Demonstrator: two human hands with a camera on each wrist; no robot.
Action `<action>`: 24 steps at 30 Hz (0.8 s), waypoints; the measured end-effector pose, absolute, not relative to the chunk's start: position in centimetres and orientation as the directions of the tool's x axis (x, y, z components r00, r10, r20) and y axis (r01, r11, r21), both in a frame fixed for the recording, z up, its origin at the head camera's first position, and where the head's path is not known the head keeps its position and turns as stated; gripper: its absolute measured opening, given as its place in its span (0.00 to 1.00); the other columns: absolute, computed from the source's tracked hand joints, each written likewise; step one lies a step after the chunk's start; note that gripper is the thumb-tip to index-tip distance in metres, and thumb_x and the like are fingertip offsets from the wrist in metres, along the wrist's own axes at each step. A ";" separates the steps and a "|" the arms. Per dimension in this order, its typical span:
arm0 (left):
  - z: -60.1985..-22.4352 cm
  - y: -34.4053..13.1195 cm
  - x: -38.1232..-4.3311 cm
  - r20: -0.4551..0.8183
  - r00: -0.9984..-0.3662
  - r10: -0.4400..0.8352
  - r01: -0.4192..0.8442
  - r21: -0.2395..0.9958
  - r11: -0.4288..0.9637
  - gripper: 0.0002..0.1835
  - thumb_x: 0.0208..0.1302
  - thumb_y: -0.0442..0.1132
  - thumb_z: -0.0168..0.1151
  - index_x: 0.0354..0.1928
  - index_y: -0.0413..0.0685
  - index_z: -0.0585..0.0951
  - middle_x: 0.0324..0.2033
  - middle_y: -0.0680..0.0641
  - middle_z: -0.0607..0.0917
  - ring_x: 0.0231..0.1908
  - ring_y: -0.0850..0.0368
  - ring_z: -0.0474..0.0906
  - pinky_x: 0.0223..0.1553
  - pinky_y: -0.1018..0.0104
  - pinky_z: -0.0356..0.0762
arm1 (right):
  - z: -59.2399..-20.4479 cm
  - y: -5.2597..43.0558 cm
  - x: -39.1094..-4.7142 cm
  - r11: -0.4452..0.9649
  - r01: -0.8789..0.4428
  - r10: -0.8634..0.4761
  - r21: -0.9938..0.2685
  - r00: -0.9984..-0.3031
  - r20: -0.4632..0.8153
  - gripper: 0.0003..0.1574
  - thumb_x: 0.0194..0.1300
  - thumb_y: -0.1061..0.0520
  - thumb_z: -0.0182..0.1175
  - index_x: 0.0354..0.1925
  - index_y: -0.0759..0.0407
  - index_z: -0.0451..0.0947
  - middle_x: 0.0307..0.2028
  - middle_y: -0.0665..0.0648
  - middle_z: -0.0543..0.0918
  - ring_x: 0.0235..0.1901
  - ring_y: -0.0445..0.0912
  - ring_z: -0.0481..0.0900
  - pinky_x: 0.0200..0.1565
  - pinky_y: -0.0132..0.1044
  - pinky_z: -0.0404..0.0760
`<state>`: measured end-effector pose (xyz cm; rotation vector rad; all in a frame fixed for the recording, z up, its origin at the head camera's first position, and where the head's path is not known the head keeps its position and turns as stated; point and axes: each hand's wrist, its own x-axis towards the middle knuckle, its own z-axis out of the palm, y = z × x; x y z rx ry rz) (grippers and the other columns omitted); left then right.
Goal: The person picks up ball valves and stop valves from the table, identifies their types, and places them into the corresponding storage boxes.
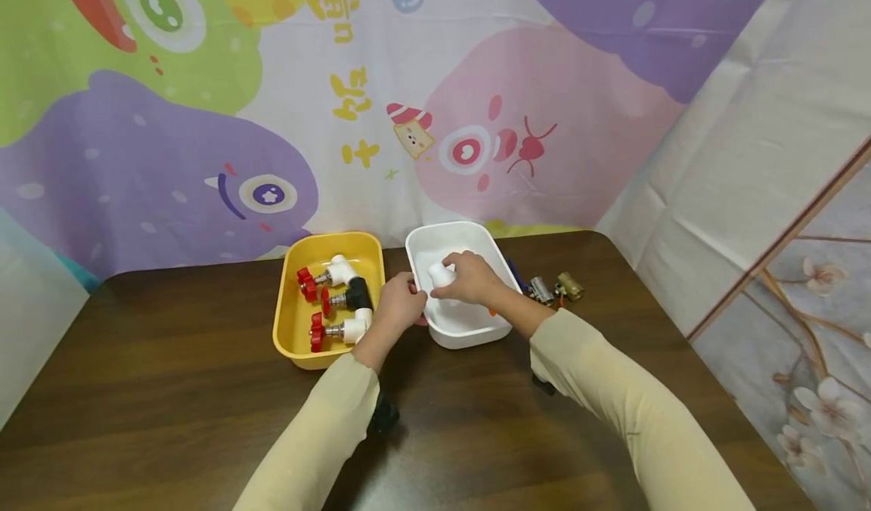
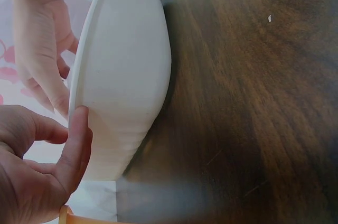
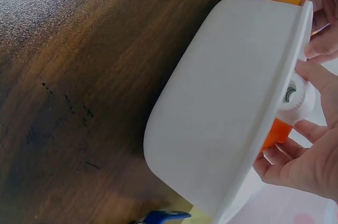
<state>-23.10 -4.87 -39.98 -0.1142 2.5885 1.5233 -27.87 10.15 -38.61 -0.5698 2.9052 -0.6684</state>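
Observation:
In the head view my right hand (image 1: 472,278) holds a white plastic valve (image 1: 441,274) over the white bin (image 1: 469,339). The right wrist view shows the valve's round threaded opening (image 3: 290,95), with an orange part (image 3: 277,133) beside it, partly hidden by the bin's rim; whether the two are joined I cannot tell. My left hand (image 1: 401,305) grips the near left rim of that bin. Seen from the left wrist, its thumb and fingers (image 2: 79,134) pinch the rim from both sides.
A yellow bin (image 1: 289,311) stands left of the white one, with several red-handled valves (image 1: 343,297) in white and black inside. Right of the white bin lie a silver valve (image 1: 542,290) and a brass valve (image 1: 570,286) on the dark wooden table (image 1: 170,390). A printed curtain (image 1: 381,186) hangs behind.

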 end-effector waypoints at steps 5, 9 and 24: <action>-39.9 -4.9 -23.1 -0.141 -0.990 0.004 -0.120 0.862 0.493 0.21 0.62 0.33 0.51 0.56 0.32 0.70 0.33 0.41 0.76 0.16 0.58 0.79 0.31 0.55 0.84 | -38.9 10.1 -28.1 0.828 -0.346 -0.388 -0.442 -0.922 -0.005 0.38 0.47 0.43 0.69 0.52 0.62 0.75 0.46 0.63 0.79 0.47 0.54 0.75 0.49 0.42 0.75; -40.1 -4.8 -23.1 -0.139 -0.990 0.006 -0.119 0.866 0.486 0.21 0.61 0.33 0.51 0.57 0.32 0.70 0.34 0.40 0.76 0.17 0.58 0.79 0.30 0.56 0.84 | -39.0 9.9 -28.1 0.833 -0.333 -0.380 -0.442 -0.925 -0.018 0.38 0.48 0.43 0.69 0.53 0.62 0.75 0.47 0.63 0.79 0.48 0.54 0.75 0.49 0.42 0.75; -40.4 -4.9 -23.2 -0.129 -0.992 -0.006 -0.115 0.866 0.487 0.20 0.62 0.35 0.54 0.55 0.33 0.71 0.34 0.40 0.78 0.15 0.59 0.78 0.28 0.58 0.84 | -39.4 9.2 -28.5 0.842 -0.320 -0.366 -0.434 -0.930 -0.025 0.38 0.48 0.45 0.69 0.55 0.63 0.74 0.48 0.63 0.78 0.49 0.55 0.74 0.50 0.43 0.75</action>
